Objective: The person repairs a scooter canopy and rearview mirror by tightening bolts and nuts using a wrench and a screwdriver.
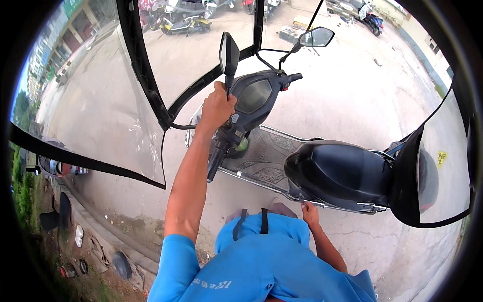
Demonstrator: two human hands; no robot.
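Note:
An electric scooter [261, 151] stands sideways before me, its handlebar to the left and its black seat [342, 168] to the right. My left hand [217, 108] is closed round the lower stem of the left rear-view mirror [229, 55], just above the dashboard [254, 95]. The left handlebar grip [216, 161] lies below that wrist, untouched. My right hand [311, 214] is low beside the chrome side rail [342, 205], under the front of the seat. Its fingers are pinched on something small and dark that I cannot make out.
A black-framed clear rain canopy [136, 75] surrounds the scooter's front, with another clear panel [443, 166] behind the seat. The right mirror [317, 37] stands farther off. Parked scooters [186, 22] line the back. A concrete kerb [110, 226] with scattered debris runs along the left.

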